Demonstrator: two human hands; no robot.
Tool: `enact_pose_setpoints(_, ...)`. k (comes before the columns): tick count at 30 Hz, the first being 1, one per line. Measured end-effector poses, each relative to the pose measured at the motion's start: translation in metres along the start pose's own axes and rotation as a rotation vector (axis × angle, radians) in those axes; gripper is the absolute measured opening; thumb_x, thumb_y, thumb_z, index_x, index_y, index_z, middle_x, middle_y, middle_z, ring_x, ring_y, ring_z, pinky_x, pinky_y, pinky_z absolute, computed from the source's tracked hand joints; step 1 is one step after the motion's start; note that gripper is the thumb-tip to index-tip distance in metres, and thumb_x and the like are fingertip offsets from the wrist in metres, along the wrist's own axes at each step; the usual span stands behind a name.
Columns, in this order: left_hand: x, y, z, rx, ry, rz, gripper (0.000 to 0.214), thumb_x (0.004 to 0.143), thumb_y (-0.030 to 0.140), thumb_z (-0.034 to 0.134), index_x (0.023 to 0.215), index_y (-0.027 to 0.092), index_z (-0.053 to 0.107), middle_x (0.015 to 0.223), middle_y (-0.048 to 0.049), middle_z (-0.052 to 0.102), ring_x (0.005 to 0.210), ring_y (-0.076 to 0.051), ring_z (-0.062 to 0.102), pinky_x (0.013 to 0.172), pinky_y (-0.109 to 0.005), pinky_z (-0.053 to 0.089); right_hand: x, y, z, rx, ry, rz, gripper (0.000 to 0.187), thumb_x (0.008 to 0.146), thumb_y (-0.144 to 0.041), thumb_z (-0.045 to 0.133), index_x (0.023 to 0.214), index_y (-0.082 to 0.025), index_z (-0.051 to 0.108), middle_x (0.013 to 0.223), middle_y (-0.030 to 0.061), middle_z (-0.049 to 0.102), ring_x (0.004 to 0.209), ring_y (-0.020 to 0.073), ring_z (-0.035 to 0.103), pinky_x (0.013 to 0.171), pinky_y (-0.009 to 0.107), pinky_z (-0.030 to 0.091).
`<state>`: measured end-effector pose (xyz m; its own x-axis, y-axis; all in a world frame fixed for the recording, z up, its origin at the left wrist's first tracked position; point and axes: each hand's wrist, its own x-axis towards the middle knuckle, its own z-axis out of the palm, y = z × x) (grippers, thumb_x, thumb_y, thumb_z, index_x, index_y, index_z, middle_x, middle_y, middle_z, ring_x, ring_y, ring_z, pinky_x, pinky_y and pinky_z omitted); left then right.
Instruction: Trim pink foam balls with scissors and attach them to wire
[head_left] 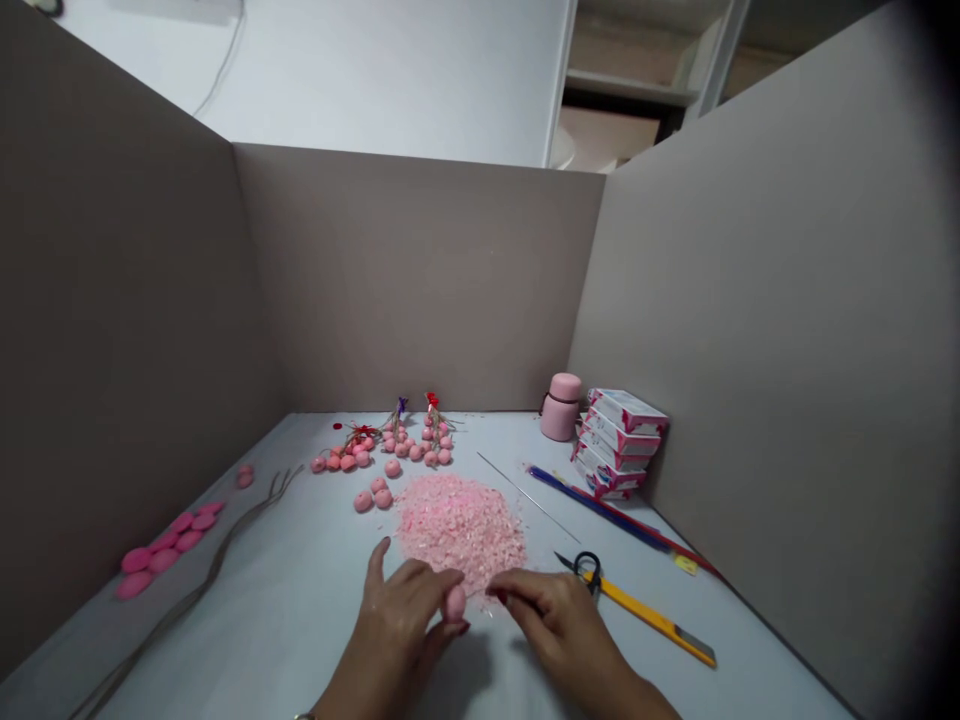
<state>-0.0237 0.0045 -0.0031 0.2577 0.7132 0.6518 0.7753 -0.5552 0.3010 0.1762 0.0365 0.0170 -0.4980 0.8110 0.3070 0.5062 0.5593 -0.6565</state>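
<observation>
My left hand [401, 610] is closed on a small pink ball [454, 603], held between thumb and fingers just in front of a heap of pink shavings [461, 530]. Close to its right, the thumb and fingers of my right hand [551, 615] are pinched together at the heap's near edge. Whatever they hold, if anything, is too small to make out. Loose pink balls [373, 495] lie beyond my left hand. Farther back are bunches of pink balls on twine [401, 440], tied with red and purple ribbon.
Pink ovals [163, 560] and long twine strands [217, 560] lie left. Right are a yellow cutter [652, 615], black-handled scissors [589, 570], a thin metal rod [529, 497] and blue and red strips [600, 505]. Stacked boxes [619, 445] and a pink flask [560, 408] stand behind; grey panels [420, 280] enclose the table.
</observation>
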Motion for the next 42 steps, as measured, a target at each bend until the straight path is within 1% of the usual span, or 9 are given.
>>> enact_pose_setpoints(2, 0.002, 0.003, 0.000, 0.069, 0.089, 0.056, 0.011, 0.085, 0.022, 0.054, 0.095, 0.024, 0.057, 0.076, 0.0023, 0.073, 0.071, -0.017, 0.066, 0.104, -0.057, 0.008, -0.001, 0.000, 0.004, -0.038, -0.021, -0.005, 0.024, 0.086, -0.018, 0.045, 0.086, -0.022, 0.069, 0.073, 0.0009, 0.070, 0.066, 0.0153, 0.064, 0.060, 0.021, 0.040)
enact_pose_setpoints(7, 0.009, 0.012, -0.011, 0.255, -0.032, 0.079, 0.013, 0.081, 0.025, 0.062, 0.093, 0.026, 0.059, 0.080, 0.0063, 0.074, 0.089, -0.020, 0.066, 0.103, -0.046, -0.020, -0.001, -0.003, 0.008, -0.132, -0.004, -0.012, 0.024, 0.086, -0.018, 0.044, 0.083, -0.022, 0.067, 0.072, 0.0011, 0.070, 0.065, 0.0152, 0.064, 0.059, 0.021, 0.039)
enact_pose_setpoints(15, 0.008, 0.015, 0.004, 0.225, 0.164, 0.032, 0.022, 0.091, 0.019, 0.039, 0.085, 0.022, 0.060, 0.066, 0.0034, 0.071, 0.065, -0.014, 0.066, 0.107, -0.047, 0.000, -0.003, -0.007, 0.011, -0.178, 0.026, -0.004, 0.025, 0.087, -0.020, 0.040, 0.083, -0.021, 0.064, 0.069, 0.0020, 0.069, 0.062, 0.0154, 0.064, 0.056, 0.022, 0.038)
enact_pose_setpoints(21, 0.004, 0.007, 0.009, 0.216, 0.058, 0.075, 0.011, 0.087, 0.020, 0.051, 0.095, 0.023, 0.058, 0.076, 0.0046, 0.073, 0.073, -0.012, 0.067, 0.108, -0.039, -0.011, -0.004, -0.005, 0.012, -0.258, 0.060, -0.080, 0.024, 0.087, -0.018, 0.039, 0.075, -0.021, 0.060, 0.066, 0.0013, 0.067, 0.059, 0.0142, 0.063, 0.054, 0.021, 0.035)
enact_pose_setpoints(24, 0.001, 0.005, 0.012, 0.199, 0.148, 0.062, 0.013, 0.088, 0.017, 0.048, 0.092, 0.022, 0.059, 0.075, 0.0038, 0.073, 0.071, -0.012, 0.067, 0.109, -0.042, -0.004, -0.005, -0.004, 0.013, -0.290, 0.061, -0.160, 0.023, 0.085, -0.017, 0.040, 0.071, -0.021, 0.058, 0.062, 0.0006, 0.066, 0.056, 0.0136, 0.061, 0.052, 0.021, 0.034)
enact_pose_setpoints(28, 0.000, 0.004, 0.017, 0.180, 0.122, 0.081, 0.013, 0.087, 0.018, 0.049, 0.096, 0.022, 0.058, 0.077, 0.0047, 0.073, 0.074, -0.010, 0.068, 0.110, -0.037, -0.008, -0.006, -0.002, 0.011, -0.355, 0.158, -0.181, 0.021, 0.084, -0.017, 0.042, 0.071, -0.021, 0.058, 0.064, 0.0013, 0.065, 0.061, 0.0150, 0.061, 0.056, 0.023, 0.034)
enact_pose_setpoints(33, -0.002, 0.005, 0.025, 0.145, 0.223, 0.051, 0.014, 0.091, 0.020, 0.044, 0.094, 0.023, 0.057, 0.075, 0.0023, 0.074, 0.071, -0.013, 0.069, 0.109, -0.047, 0.002, -0.006, -0.004, 0.010, -0.413, 0.162, -0.302, 0.022, 0.079, -0.013, 0.040, 0.063, -0.020, 0.053, 0.057, 0.0010, 0.060, 0.053, 0.0141, 0.056, 0.050, 0.024, 0.030)
enact_pose_setpoints(38, -0.002, 0.005, 0.021, 0.185, 0.113, 0.117, 0.013, 0.087, 0.017, 0.050, 0.098, 0.022, 0.056, 0.080, 0.0034, 0.074, 0.073, -0.012, 0.069, 0.111, -0.038, -0.006, -0.007, -0.008, 0.008, -0.391, 0.107, -0.238, 0.024, 0.083, -0.014, 0.040, 0.066, -0.020, 0.056, 0.060, 0.0022, 0.063, 0.057, 0.0149, 0.059, 0.053, 0.024, 0.032)
enact_pose_setpoints(42, -0.002, 0.006, 0.018, 0.255, 0.158, 0.111, 0.013, 0.088, 0.015, 0.049, 0.097, 0.022, 0.057, 0.081, 0.0039, 0.075, 0.080, -0.013, 0.070, 0.110, -0.044, -0.007, -0.007, -0.008, 0.006, -0.368, 0.089, -0.224, 0.024, 0.082, -0.013, 0.040, 0.067, -0.020, 0.058, 0.063, 0.0024, 0.065, 0.060, 0.0155, 0.060, 0.055, 0.025, 0.034)
